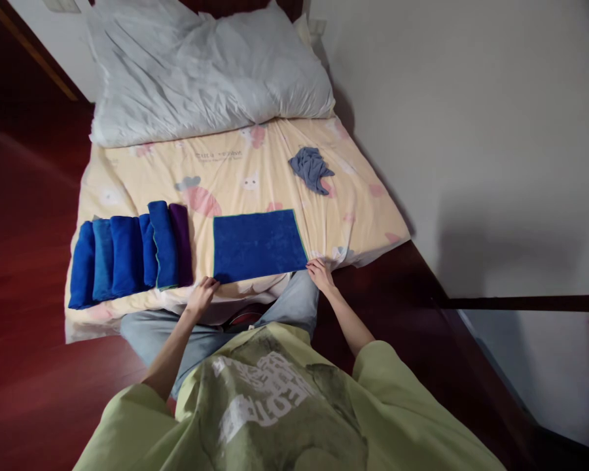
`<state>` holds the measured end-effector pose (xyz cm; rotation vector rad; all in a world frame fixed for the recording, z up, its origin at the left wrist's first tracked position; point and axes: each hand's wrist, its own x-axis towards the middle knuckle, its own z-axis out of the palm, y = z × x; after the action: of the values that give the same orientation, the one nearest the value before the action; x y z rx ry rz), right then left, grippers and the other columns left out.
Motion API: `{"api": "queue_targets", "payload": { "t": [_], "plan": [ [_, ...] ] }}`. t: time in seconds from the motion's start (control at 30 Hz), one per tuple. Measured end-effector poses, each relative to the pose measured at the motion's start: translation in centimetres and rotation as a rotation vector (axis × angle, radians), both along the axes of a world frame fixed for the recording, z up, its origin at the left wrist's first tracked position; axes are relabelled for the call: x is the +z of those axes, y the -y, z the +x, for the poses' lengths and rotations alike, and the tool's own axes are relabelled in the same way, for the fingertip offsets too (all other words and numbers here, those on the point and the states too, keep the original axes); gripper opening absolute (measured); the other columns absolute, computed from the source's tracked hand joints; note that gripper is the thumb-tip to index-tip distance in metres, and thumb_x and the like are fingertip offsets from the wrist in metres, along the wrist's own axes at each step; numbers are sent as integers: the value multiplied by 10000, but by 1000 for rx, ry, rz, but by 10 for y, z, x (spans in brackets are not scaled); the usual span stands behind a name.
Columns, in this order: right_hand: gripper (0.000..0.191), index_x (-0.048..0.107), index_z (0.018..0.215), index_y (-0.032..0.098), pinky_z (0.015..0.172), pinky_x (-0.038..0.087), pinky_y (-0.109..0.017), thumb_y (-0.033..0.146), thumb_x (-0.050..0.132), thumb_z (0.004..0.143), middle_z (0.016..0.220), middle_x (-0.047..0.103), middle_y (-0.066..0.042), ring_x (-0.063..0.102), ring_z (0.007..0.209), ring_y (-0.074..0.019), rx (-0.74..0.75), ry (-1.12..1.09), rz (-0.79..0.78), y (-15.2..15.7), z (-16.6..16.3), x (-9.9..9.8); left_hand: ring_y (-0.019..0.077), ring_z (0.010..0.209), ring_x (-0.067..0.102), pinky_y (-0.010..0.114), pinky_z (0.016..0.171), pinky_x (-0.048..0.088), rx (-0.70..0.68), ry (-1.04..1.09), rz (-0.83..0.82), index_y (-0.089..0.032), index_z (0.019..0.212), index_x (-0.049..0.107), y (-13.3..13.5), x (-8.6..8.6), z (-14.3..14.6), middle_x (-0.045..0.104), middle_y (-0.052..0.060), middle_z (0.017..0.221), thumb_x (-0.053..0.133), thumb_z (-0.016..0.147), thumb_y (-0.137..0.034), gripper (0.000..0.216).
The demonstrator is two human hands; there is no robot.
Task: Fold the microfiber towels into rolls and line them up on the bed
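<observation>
A dark blue towel lies flat on the yellow patterned bed sheet, near the bed's front edge. My left hand pinches its near left corner. My right hand pinches its near right corner. To the left of it lies a row of several folded blue towels, with a purple one at the row's right end. A crumpled grey-blue cloth rests farther back on the right.
A large white pillow covers the head of the bed. A pale wall runs along the bed's right side. Dark red wooden floor lies to the left and in front.
</observation>
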<state>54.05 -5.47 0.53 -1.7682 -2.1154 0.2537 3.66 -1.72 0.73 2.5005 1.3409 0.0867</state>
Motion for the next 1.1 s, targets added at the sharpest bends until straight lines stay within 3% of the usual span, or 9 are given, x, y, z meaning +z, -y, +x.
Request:
{"api": "queue_targets", "payload": {
  "t": [0.2, 0.37, 0.47, 0.77, 1.1],
  "plan": [
    [397, 796, 1149, 204, 1146, 501, -473, 82, 458, 979, 1388, 689, -79, 624, 1290, -260, 82, -29, 23, 7, -2, -4, 290, 1137, 604, 413, 965, 561, 4, 39, -4, -149, 1255, 713, 6, 4, -2, 674, 177, 1156, 411, 955, -128, 426],
    [559, 612, 1465, 223, 1245, 388, -536, 57, 467, 951, 1557, 546, -70, 467, 1491, -259, 121, 12, 0, 4, -7, -4, 289, 1407, 512, 498, 1145, 472, 53, 135, 30, -185, 1394, 644, 6, 6, 10, 603, 161, 1459, 394, 959, -145, 503],
    [598, 596, 1481, 206, 1271, 365, -518, 20, 443, 934, 1534, 567, -81, 471, 1491, -241, 168, 6, -40, -2, -8, -3, 268, 1504, 428, 534, 1206, 414, 54, 169, 12, -200, 1445, 608, 6, -1, 15, 548, 134, 1543, 368, 935, -116, 570],
    [591, 654, 1422, 205, 1238, 440, -477, 3, 390, 933, 1445, 644, -77, 554, 1422, -217, 137, -86, -47, -7, -2, -10, 221, 1535, 383, 509, 1254, 355, 10, 288, -31, -144, 1484, 555, 11, -21, -1, 510, 142, 1573, 303, 958, -126, 583],
    [647, 611, 1466, 226, 1261, 398, -502, -12, 401, 902, 1498, 602, -65, 498, 1468, -210, 143, -138, -73, -5, 0, -13, 254, 1443, 514, 546, 1200, 431, 207, 464, -29, -189, 1358, 654, 12, -24, 6, 625, 133, 1460, 365, 1015, -289, 459]
  ]
}}
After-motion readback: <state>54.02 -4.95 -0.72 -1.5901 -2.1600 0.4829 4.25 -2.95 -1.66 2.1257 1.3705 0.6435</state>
